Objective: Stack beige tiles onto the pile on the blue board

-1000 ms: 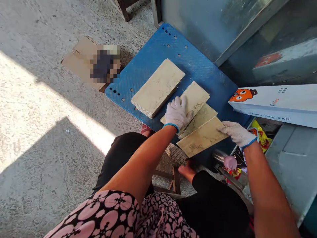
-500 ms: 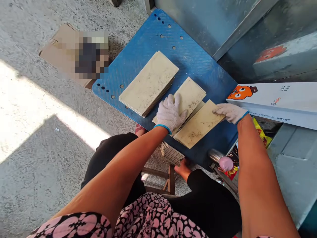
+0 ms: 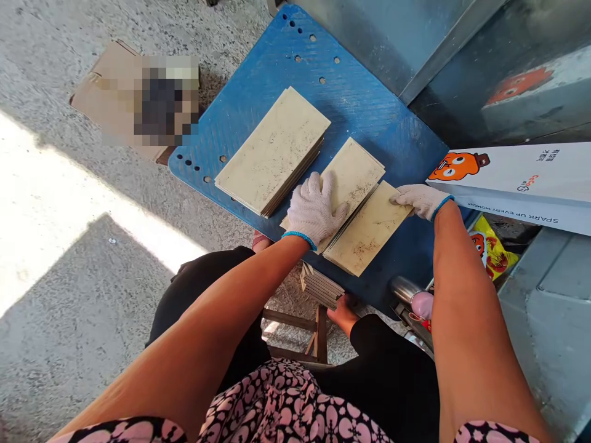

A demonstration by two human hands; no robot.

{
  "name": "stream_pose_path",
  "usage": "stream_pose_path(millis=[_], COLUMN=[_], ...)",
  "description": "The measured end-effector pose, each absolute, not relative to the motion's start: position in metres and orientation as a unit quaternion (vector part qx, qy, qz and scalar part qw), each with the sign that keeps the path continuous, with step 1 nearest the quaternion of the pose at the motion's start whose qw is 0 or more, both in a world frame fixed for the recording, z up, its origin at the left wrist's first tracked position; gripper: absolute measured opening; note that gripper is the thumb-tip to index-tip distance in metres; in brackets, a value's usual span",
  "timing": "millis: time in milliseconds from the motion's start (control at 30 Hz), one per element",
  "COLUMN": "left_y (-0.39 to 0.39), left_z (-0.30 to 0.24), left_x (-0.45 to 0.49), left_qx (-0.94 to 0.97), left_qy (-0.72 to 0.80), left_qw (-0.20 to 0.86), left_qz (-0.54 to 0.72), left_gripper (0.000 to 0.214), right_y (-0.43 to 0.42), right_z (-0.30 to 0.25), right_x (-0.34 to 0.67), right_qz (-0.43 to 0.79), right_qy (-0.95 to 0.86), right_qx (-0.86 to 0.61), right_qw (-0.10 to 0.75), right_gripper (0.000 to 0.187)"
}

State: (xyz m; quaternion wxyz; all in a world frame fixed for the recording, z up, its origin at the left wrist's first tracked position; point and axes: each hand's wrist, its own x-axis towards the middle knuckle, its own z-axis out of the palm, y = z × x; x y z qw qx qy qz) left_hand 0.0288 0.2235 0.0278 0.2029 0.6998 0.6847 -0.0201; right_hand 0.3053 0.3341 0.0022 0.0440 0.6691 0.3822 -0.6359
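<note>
My left hand [image 3: 314,208], in a white knit glove with a blue cuff, lies flat with spread fingers on the middle stack of cream rectangular boards [image 3: 353,175]. My gloved right hand [image 3: 421,200] pinches the upper right corner of a single cream board [image 3: 369,231] with dark specks. That board slants beside the middle stack, its left edge close against it. To the left rests a taller stack of the same boards [image 3: 274,151]. All of them are on a blue plastic tabletop [image 3: 364,98] with small holes.
Below the table's near edge, more stacked boards [image 3: 322,287] sit by a wooden stool [image 3: 318,332]. A steel flask with a pink lid [image 3: 421,303] stands at lower right. A white printed box [image 3: 521,172] and yellow packet [image 3: 498,249] lie right; flattened cardboard [image 3: 106,80] lies on the floor.
My right hand has shifted slightly left with the board, bringing it closer to the middle stack and narrowing the gap. My left hand stays on the stack. The camera view has moved a little.
</note>
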Motion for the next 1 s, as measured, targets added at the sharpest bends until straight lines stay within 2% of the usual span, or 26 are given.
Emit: stream_pose_path(millis=[167, 267, 400, 567, 633, 733, 833, 1000], left_y=[0.223, 0.223, 0.223, 0.223, 0.223, 0.222, 0.222, 0.222], left_z=[0.028, 0.028, 0.027, 0.025, 0.024, 0.024, 0.023, 0.025], left_x=[0.029, 0.030, 0.031, 0.030, 0.030, 0.030, 0.030, 0.030], left_qx=[0.696, 0.692, 0.693, 0.699, 0.700, 0.703, 0.705, 0.703], left_qy=[0.688, 0.692, 0.693, 0.688, 0.687, 0.686, 0.685, 0.684], left_qw=[0.204, 0.203, 0.199, 0.195, 0.192, 0.187, 0.185, 0.194], left_qz=[-0.016, -0.022, -0.017, -0.010, -0.011, -0.008, -0.001, -0.004], left_gripper=[0.079, 0.079, 0.078, 0.080, 0.080, 0.080, 0.080, 0.079], right_y=[0.327, 0.321, 0.313, 0.310, 0.309, 0.308, 0.304, 0.299], right_z=[-0.015, -0.018, -0.014, -0.007, -0.005, -0.003, -0.007, -0.015], right_x=[0.305, 0.305, 0.297, 0.284, 0.281, 0.279, 0.276, 0.264], right_qz=[-0.543, -0.488, -0.382, -0.229, -0.200, -0.180, -0.209, -0.281], right_qy=[0.443, 0.472, 0.544, 0.633, 0.638, 0.640, 0.643, 0.661], right_qx=[0.713, 0.734, 0.746, 0.721, 0.720, 0.734, 0.729, 0.686], right_qw=[-0.029, -0.030, 0.032, 0.167, 0.184, 0.139, 0.104, 0.116], right_gripper=[0.027, 0.034, 0.035, 0.034, 0.037, 0.045, 0.056, 0.040])
